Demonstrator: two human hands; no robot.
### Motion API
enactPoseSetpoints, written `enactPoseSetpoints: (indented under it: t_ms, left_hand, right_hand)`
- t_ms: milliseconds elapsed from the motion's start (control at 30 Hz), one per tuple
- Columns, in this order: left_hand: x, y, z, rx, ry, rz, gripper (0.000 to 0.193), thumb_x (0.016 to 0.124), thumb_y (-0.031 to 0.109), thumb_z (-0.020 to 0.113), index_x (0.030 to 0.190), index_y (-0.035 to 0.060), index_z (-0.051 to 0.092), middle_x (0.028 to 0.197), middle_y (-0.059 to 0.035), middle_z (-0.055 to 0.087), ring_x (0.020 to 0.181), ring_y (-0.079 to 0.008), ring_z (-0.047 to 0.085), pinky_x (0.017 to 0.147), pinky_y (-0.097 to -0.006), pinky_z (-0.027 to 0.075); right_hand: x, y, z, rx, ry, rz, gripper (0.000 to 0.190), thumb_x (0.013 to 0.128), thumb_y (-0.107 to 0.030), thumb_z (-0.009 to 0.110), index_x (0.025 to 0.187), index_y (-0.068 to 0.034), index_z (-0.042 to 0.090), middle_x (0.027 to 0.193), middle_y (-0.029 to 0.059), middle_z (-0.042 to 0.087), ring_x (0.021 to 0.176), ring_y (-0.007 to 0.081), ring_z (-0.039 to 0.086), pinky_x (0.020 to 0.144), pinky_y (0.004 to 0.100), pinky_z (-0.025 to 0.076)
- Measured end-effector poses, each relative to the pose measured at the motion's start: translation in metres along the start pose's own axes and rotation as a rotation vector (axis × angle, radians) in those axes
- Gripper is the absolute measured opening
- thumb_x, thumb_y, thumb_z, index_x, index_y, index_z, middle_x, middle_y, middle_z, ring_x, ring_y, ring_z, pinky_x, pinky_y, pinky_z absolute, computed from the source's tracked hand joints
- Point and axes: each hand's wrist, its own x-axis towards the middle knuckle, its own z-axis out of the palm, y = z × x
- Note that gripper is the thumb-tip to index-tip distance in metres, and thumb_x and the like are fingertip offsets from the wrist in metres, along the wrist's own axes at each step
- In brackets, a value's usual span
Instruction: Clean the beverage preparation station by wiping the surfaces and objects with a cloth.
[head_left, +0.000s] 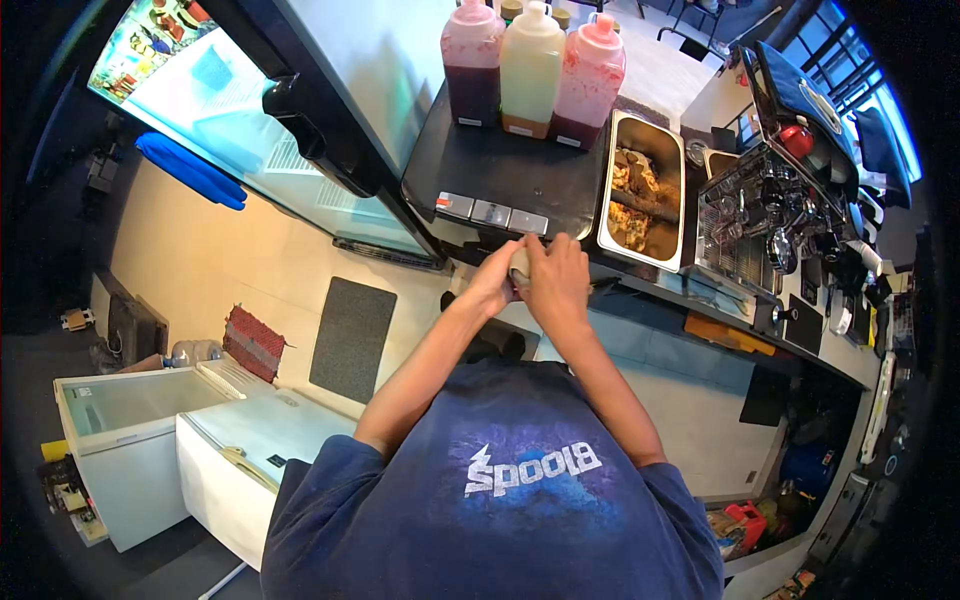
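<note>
My left hand (493, 280) and my right hand (559, 286) meet in front of the counter's edge. Between them they grip a small grey-beige object (520, 268), mostly covered by my fingers, so I cannot tell what it is. Just beyond my hands is a black appliance (502, 165) with three silver buttons (491, 214) along its front edge. To the right of it lies a stainless steel pan (666, 244). Brown and yellowish scraps (631, 176) fill part of this pan, and a dark bar crosses it.
Three plastic bottles of coloured liquid (531, 71) stand at the appliance's back. A glass-door fridge (300, 165) rises on the left. Glassware (739, 214) crowds a metal rack on the right. Chest freezers (240, 442) and a dark floor mat (352, 337) lie at lower left.
</note>
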Motion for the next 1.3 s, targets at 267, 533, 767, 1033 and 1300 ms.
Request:
enactPoseSetpoints:
  t_ms: [267,533,767,1033,1300]
  left_hand:
    - [0.0,-0.017,-0.009,-0.233,0.049,0.194,0.031,0.094,0.038,0.057,0.109,0.0116,0.065,0.102,-0.0055,0.066,0.09,-0.0159,0.061,0.075,-0.029,0.047]
    - [-0.023,0.01,-0.05,-0.282,0.314,0.31,0.03,0.094,0.037,0.058,0.109,0.0116,0.066,0.099,-0.0031,0.066,0.084,-0.0149,0.06,0.067,-0.0267,0.046]
    - [0.014,0.011,-0.098,-0.231,0.298,0.349,0.028,0.095,0.037,0.057,0.104,0.0118,0.068,0.094,-0.0025,0.066,0.077,-0.0139,0.06,0.059,-0.0248,0.045]
    - [-0.015,0.023,-0.041,-0.122,0.344,0.311,0.029,0.096,0.036,0.057,0.097,0.0101,0.069,0.09,-0.0034,0.067,0.076,-0.013,0.061,0.061,-0.0247,0.046]
    - [0.0,0.007,-0.009,-0.017,0.248,0.159,0.031,0.095,0.037,0.057,0.097,0.0081,0.068,0.091,-0.0051,0.066,0.076,-0.0137,0.061,0.063,-0.0274,0.047]
  right_hand:
    - [-0.005,-0.014,-0.013,0.011,0.016,0.004,0.066,0.063,-0.018,0.082,0.124,-0.017,0.056,0.103,0.0147,0.049,0.086,0.0295,0.051,0.074,0.0394,0.044]
    - [0.031,-0.058,0.024,0.014,0.056,-0.166,0.05,0.069,-0.018,0.076,0.116,-0.014,0.058,0.096,0.0157,0.05,0.078,0.0301,0.053,0.066,0.0393,0.046]
    - [0.049,-0.067,0.028,0.097,0.018,-0.195,0.05,0.07,-0.019,0.077,0.116,-0.013,0.057,0.092,0.0157,0.052,0.068,0.0288,0.057,0.054,0.0373,0.049]
    - [0.036,-0.046,0.015,0.121,-0.138,-0.119,0.065,0.068,-0.017,0.081,0.126,-0.015,0.052,0.098,0.0177,0.052,0.073,0.0321,0.062,0.052,0.0407,0.052]
    - [0.015,-0.001,-0.017,0.142,-0.226,-0.069,0.068,0.067,-0.016,0.081,0.129,-0.014,0.053,0.098,0.0165,0.053,0.074,0.0307,0.06,0.053,0.0386,0.053]
